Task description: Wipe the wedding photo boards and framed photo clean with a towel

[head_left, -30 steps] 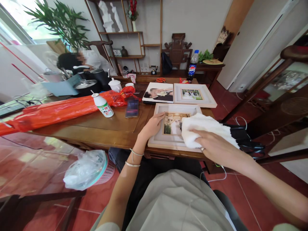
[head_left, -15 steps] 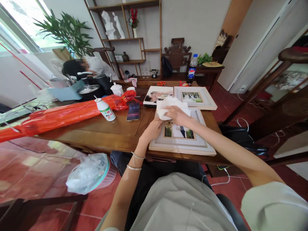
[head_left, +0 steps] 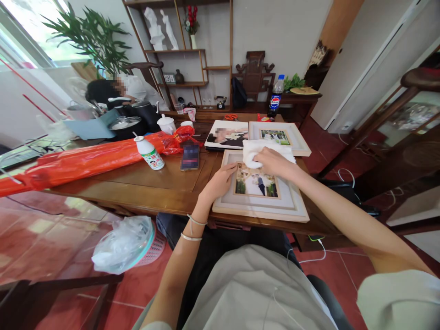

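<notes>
A picture frame point(head_left: 227, 206) with a pale wooden border lies flat at the table's front edge, a couple's photo point(head_left: 256, 181) behind its mat. My left hand point(head_left: 221, 182) rests on the frame's left side, fingers stretched over the mat toward the photo. Bunched under my right hand point(head_left: 273, 161) is a white cloth point(head_left: 250, 153), pressed on the frame's far part, with my fingers closed on it. The cloth hides the frame's upper border and part of the mat. Behind it are a second picture frame point(head_left: 302, 145) and a photo panel point(head_left: 220, 126).
Left of the frames are a phone point(head_left: 190, 156), a white bottle point(head_left: 150, 152) and a long red plastic-wrapped bundle point(head_left: 85, 158). A cola bottle point(head_left: 275, 98) and orange scissors point(head_left: 230, 117) stand farther back. A bagged bin point(head_left: 137, 247) is on the floor. Another person point(head_left: 134, 89) sits at far left.
My right hand has moved the cloth rightward across the frame, uncovering more of the photo. My left hand stays on the frame's left side, its fingers now more visible.
</notes>
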### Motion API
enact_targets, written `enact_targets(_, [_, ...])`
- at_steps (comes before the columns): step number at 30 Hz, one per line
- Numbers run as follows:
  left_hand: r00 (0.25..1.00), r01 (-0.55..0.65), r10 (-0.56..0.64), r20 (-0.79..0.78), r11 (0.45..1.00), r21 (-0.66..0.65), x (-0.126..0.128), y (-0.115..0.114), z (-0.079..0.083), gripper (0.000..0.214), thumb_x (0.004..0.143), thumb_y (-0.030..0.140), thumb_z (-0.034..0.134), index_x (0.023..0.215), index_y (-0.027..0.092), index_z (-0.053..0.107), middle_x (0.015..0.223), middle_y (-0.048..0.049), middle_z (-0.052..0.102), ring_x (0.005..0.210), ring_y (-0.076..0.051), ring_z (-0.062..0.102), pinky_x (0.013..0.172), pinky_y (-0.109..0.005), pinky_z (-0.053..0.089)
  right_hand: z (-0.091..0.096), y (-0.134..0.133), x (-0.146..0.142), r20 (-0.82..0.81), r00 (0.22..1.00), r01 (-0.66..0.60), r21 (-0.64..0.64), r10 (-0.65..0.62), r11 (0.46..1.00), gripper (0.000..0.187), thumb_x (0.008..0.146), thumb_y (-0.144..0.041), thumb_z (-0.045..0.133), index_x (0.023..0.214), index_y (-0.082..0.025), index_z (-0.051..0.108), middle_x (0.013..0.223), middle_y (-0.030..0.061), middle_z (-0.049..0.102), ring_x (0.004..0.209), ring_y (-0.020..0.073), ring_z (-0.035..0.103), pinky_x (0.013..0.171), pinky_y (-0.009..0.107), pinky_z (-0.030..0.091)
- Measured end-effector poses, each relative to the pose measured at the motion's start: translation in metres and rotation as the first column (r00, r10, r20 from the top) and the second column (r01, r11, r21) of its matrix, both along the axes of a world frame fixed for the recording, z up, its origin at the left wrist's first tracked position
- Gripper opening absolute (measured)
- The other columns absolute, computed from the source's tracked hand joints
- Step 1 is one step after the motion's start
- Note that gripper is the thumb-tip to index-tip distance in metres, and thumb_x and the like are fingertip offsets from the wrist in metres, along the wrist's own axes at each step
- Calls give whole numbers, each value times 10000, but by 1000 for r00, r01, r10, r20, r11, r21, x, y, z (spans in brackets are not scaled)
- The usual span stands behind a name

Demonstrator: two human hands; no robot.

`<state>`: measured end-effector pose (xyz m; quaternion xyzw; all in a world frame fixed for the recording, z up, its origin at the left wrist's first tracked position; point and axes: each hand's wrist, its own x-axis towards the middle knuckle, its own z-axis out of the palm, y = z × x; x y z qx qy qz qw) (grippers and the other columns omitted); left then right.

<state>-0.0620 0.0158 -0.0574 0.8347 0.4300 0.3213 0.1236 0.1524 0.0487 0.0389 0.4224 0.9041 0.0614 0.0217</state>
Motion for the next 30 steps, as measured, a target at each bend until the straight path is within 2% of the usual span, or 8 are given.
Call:
enact_targets(5, [999,-4,4,-40,1000,-7,0,-2,2,466,905,63,330,1312,84,556,1419,-149,514,1355,-229,442,1153,-427,352,5,-5,37,44,987,151,11,-152,988,267,706,14,503,763,-158,700,737,98,660,679,213,595,594,312,356])
enact_targets(9, [1000,-11,11,-28,1000,-1,0,-2,1,461,907,68,334,1308,98,560,1417,-141,518,1356,-229,441,1152,-436,352,-1,-21,44,95,981,165,77,-172,983,310,693,29,481,808,-152,704,762,114,668,809,261,584,622,325,379])
enact_targets(11, [1000,-10,10,-26,1000,1,0,-2,0,460,909,73,335,1308,111,561,1416,-132,522,1355,-226,442,1151,-438,353,-2,-42,39,132,984,107,76,-117,991,333,675,37,474,812,-162,702,756,105,661,860,275,569,643,332,395])
enact_targets(15, [1000,3,-2,-26,1000,14,-1,0,-2,463,915,78,329,1319,120,550,1417,-124,524,1356,-222,442,1146,-439,361,2,-102,27,73,991,-108,-71,113,992,365,614,58,475,783,-191,683,757,82,646,850,256,566,683,330,427])
enact_targets(19, [1000,7,-6,-28,1000,27,-2,1,-3,463,914,76,328,1316,122,553,1410,-125,530,1349,-219,452,1141,-429,370,-1,-132,24,-69,968,-246,-93,240,965,392,600,66,470,825,-187,669,1087,96,669,1005,263,571,824,358,473])
enact_targets(23, [999,4,-3,-42,1000,25,-1,1,-2,454,922,80,320,1308,97,556,1411,-142,525,1352,-227,448,1143,-433,365,-22,-100,39,-66,987,-143,54,147,988,473,643,88,452,988,-144,679,1412,142,509,1321,325,425,1009,456,419])
enact_targets(27, [999,-3,4,-38,1000,25,-2,1,-3,459,910,64,334,1312,96,554,1411,-139,525,1350,-224,450,1147,-430,361,-34,-45,61,-60,997,71,250,-57,966,413,760,67,416,1031,-99,680,1505,181,390,1363,354,385,1051,511,381])
enact_targets(30, [999,-3,4,-36,1000,24,-2,1,-4,467,903,56,342,1313,119,556,1414,-119,527,1352,-215,446,1151,-419,358,-37,-17,70,-89,989,142,300,-121,943,428,748,61,423,1073,-69,670,1471,207,432,1347,341,415,1032,469,412])
